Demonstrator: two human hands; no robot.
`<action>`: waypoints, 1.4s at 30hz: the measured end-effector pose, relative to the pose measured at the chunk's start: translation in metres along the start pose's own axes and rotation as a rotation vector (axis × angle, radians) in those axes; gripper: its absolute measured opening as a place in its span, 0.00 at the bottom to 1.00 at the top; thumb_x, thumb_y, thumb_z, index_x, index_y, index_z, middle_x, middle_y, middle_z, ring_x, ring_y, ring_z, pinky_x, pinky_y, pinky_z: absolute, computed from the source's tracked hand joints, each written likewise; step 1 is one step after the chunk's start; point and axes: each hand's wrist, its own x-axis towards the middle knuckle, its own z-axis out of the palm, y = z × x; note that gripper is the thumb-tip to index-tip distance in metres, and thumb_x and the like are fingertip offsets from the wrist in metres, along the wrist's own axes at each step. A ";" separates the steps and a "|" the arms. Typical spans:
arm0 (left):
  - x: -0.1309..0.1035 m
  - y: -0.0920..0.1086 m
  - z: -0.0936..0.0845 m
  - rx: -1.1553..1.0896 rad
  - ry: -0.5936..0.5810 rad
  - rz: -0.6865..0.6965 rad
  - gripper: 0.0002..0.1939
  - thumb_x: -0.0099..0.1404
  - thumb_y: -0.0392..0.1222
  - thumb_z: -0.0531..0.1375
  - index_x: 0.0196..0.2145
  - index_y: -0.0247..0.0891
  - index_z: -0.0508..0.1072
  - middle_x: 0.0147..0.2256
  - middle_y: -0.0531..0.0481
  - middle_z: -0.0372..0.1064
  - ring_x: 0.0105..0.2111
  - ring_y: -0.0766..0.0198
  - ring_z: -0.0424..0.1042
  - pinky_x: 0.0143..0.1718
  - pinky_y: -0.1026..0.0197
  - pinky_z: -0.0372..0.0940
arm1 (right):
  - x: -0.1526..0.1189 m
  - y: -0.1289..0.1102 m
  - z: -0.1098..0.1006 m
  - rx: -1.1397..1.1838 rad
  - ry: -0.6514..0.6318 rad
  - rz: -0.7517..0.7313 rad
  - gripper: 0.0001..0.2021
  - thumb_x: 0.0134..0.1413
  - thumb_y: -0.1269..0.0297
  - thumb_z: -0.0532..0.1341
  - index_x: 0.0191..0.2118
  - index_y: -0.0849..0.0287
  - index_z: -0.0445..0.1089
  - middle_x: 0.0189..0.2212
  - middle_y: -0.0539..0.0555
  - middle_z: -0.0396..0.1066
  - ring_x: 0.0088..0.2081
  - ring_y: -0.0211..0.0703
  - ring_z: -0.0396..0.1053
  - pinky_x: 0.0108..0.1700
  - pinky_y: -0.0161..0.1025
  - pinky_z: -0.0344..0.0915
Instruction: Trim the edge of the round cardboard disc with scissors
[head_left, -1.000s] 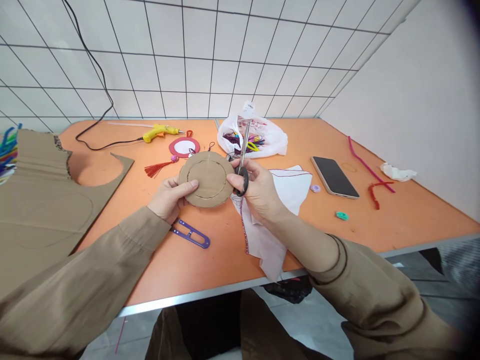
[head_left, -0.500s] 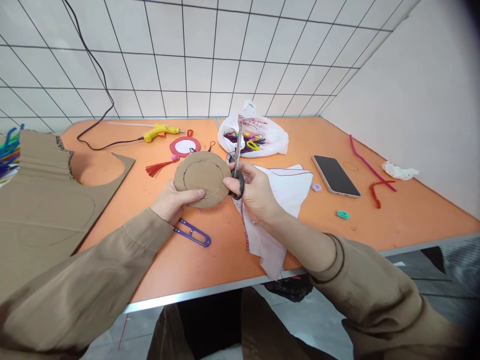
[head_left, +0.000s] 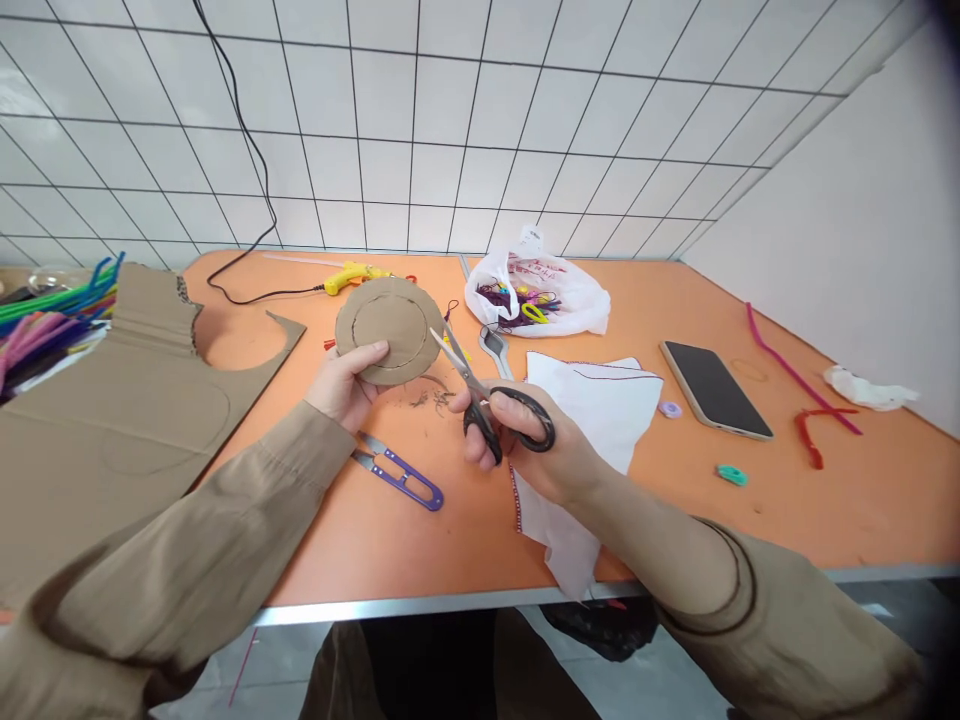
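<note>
My left hand (head_left: 349, 385) grips a round cardboard disc (head_left: 394, 325) by its lower left edge, thumb on the face. A smaller circle is marked or scored inside the disc's rim. Scissors (head_left: 480, 385) with black handles are in my right hand (head_left: 547, 440), fingers through the loops. Their blades are parted, with the tips close to the disc's right edge; whether they touch it I cannot tell. Purple thread snips (head_left: 409, 482) lie on the table below my left hand. A white cloth (head_left: 600, 400) with a dark red stitched edge is beneath and beyond my right hand.
Cut cardboard (head_left: 150, 400) covers the left of the orange table (head_left: 465, 550), with pipe cleaners (head_left: 52, 330) behind. A yellow glue gun (head_left: 356, 275) and a white plastic bag (head_left: 577, 300) of coloured bits lie at the back. A phone (head_left: 716, 390) rests at right.
The scissors have swung from upright to pointing up-left, and their blades are now parted. My right hand has turned and lowered slightly away from the disc. The view has shifted left.
</note>
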 end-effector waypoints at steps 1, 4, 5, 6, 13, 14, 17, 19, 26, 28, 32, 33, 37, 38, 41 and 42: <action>0.000 0.000 0.001 -0.003 0.002 0.004 0.21 0.51 0.32 0.66 0.44 0.39 0.77 0.40 0.47 0.80 0.47 0.51 0.76 0.39 0.56 0.75 | 0.000 0.001 0.001 0.004 -0.010 0.020 0.23 0.44 0.45 0.67 0.35 0.62 0.73 0.19 0.52 0.73 0.19 0.38 0.67 0.21 0.35 0.58; -0.001 -0.002 0.002 -0.007 -0.002 0.008 0.19 0.51 0.33 0.67 0.43 0.40 0.78 0.41 0.47 0.80 0.48 0.49 0.75 0.42 0.53 0.75 | -0.001 0.001 0.001 -0.006 -0.017 0.045 0.22 0.44 0.45 0.67 0.35 0.62 0.73 0.19 0.52 0.73 0.18 0.38 0.66 0.21 0.35 0.57; -0.001 -0.003 0.002 -0.008 -0.004 0.006 0.19 0.50 0.33 0.68 0.43 0.40 0.78 0.41 0.47 0.80 0.49 0.48 0.75 0.43 0.52 0.75 | -0.001 0.001 0.001 -0.012 -0.016 0.046 0.23 0.44 0.45 0.67 0.35 0.62 0.73 0.19 0.52 0.74 0.18 0.38 0.66 0.21 0.35 0.57; -0.001 -0.003 0.002 -0.011 -0.004 0.004 0.20 0.50 0.33 0.68 0.43 0.40 0.78 0.41 0.47 0.80 0.49 0.48 0.75 0.44 0.51 0.74 | -0.001 0.001 0.001 -0.017 -0.015 0.046 0.23 0.44 0.45 0.67 0.35 0.62 0.73 0.19 0.52 0.73 0.18 0.38 0.66 0.21 0.35 0.57; -0.002 -0.010 -0.001 -0.007 -0.040 0.027 0.23 0.51 0.33 0.69 0.47 0.41 0.76 0.44 0.47 0.79 0.51 0.50 0.73 0.48 0.53 0.72 | 0.001 0.001 0.001 -0.018 0.003 0.057 0.24 0.42 0.44 0.69 0.35 0.63 0.73 0.19 0.52 0.73 0.18 0.37 0.66 0.22 0.34 0.56; -0.002 -0.012 -0.002 -0.004 -0.050 0.037 0.25 0.51 0.34 0.69 0.49 0.41 0.76 0.45 0.47 0.78 0.52 0.50 0.73 0.48 0.53 0.72 | 0.001 0.001 0.001 -0.015 0.004 0.058 0.24 0.42 0.44 0.68 0.35 0.63 0.73 0.19 0.52 0.73 0.18 0.37 0.66 0.22 0.34 0.56; -0.003 -0.014 -0.002 -0.010 -0.066 0.050 0.28 0.52 0.33 0.70 0.51 0.43 0.74 0.45 0.48 0.78 0.52 0.52 0.73 0.49 0.53 0.71 | 0.000 0.000 0.002 -0.007 0.000 0.067 0.24 0.43 0.44 0.68 0.36 0.63 0.73 0.19 0.52 0.73 0.18 0.37 0.66 0.21 0.34 0.56; -0.004 -0.015 -0.002 -0.017 -0.071 0.047 0.28 0.53 0.33 0.69 0.51 0.45 0.74 0.45 0.50 0.79 0.52 0.52 0.73 0.48 0.54 0.72 | -0.001 0.000 0.003 -0.007 0.007 0.072 0.23 0.43 0.45 0.68 0.35 0.63 0.73 0.19 0.52 0.73 0.18 0.37 0.65 0.21 0.34 0.56; -0.003 -0.014 -0.002 -0.028 -0.071 0.031 0.27 0.53 0.33 0.69 0.52 0.41 0.74 0.46 0.46 0.78 0.51 0.51 0.74 0.47 0.54 0.73 | -0.001 0.000 0.003 0.010 0.028 0.049 0.22 0.43 0.46 0.68 0.35 0.62 0.74 0.18 0.52 0.73 0.18 0.37 0.65 0.21 0.34 0.56; -0.003 -0.014 -0.003 -0.036 -0.067 0.037 0.26 0.54 0.32 0.68 0.51 0.39 0.74 0.46 0.45 0.78 0.50 0.53 0.74 0.48 0.56 0.72 | 0.000 0.000 0.002 0.000 0.027 0.066 0.23 0.42 0.45 0.69 0.34 0.62 0.74 0.18 0.52 0.73 0.18 0.37 0.65 0.21 0.35 0.56; -0.002 -0.014 -0.003 -0.037 -0.070 0.039 0.29 0.52 0.33 0.70 0.52 0.41 0.73 0.45 0.46 0.78 0.50 0.53 0.74 0.48 0.56 0.72 | 0.000 -0.001 0.002 -0.012 0.032 0.076 0.23 0.42 0.45 0.68 0.34 0.62 0.74 0.18 0.52 0.73 0.17 0.37 0.65 0.21 0.35 0.56; -0.002 -0.015 -0.003 -0.033 -0.072 0.039 0.29 0.52 0.33 0.70 0.53 0.41 0.73 0.45 0.46 0.78 0.50 0.52 0.74 0.47 0.55 0.72 | 0.000 -0.001 0.002 -0.012 0.031 0.073 0.23 0.42 0.45 0.68 0.35 0.62 0.74 0.18 0.52 0.73 0.17 0.37 0.65 0.21 0.34 0.55; -0.003 -0.016 -0.002 -0.019 -0.070 0.059 0.29 0.51 0.34 0.71 0.52 0.41 0.74 0.45 0.45 0.78 0.50 0.51 0.74 0.46 0.55 0.73 | 0.001 -0.001 0.002 -0.017 0.033 0.070 0.23 0.42 0.45 0.68 0.35 0.63 0.73 0.18 0.52 0.73 0.18 0.37 0.65 0.21 0.34 0.56; -0.003 -0.016 -0.002 -0.017 -0.069 0.065 0.29 0.51 0.34 0.71 0.51 0.41 0.74 0.45 0.45 0.78 0.50 0.51 0.74 0.46 0.55 0.73 | 0.001 -0.001 0.003 -0.020 0.039 0.070 0.23 0.42 0.45 0.68 0.35 0.63 0.73 0.18 0.52 0.73 0.18 0.37 0.65 0.21 0.34 0.56; -0.005 -0.016 -0.001 -0.009 -0.068 0.058 0.26 0.52 0.34 0.70 0.50 0.42 0.75 0.46 0.46 0.78 0.52 0.50 0.73 0.46 0.55 0.73 | 0.001 0.000 0.003 -0.034 0.057 0.062 0.23 0.42 0.46 0.69 0.35 0.63 0.73 0.18 0.52 0.73 0.18 0.36 0.65 0.22 0.34 0.57; -0.006 -0.016 -0.001 -0.006 -0.068 0.050 0.26 0.52 0.34 0.70 0.49 0.42 0.75 0.46 0.47 0.78 0.53 0.50 0.72 0.45 0.55 0.74 | 0.001 0.000 0.003 -0.040 0.059 0.060 0.22 0.42 0.47 0.69 0.35 0.63 0.73 0.18 0.52 0.72 0.18 0.36 0.65 0.22 0.34 0.57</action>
